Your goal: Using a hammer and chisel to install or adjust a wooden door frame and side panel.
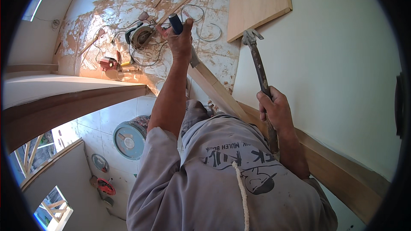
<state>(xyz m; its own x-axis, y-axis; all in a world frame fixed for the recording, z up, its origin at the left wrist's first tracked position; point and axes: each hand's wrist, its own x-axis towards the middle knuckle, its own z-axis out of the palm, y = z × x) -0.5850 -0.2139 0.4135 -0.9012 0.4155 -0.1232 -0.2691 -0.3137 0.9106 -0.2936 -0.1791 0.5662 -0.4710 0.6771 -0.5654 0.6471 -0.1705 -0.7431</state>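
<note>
Scuffed mtl hammer (pixel 259 69), smooth plas. tool hdl (pixel 175 23), matt wd beam (pixel 219 92)

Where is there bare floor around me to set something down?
Bare tiles show between the teal bucket lid and the brown wooden frame. A smaller, dusty patch lies between the pale wood panel and the long wood piece. It's crowded left of your left hand, with a circular saw, cords, a red tool and wood strips.

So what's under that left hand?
The left hand grips a dark blue handle, whose top pokes out. Below, a grey blade shows by the end of the wood. The hand hides whatever joins handle and blade; whether the blade touches the wood isn't clear.
</note>
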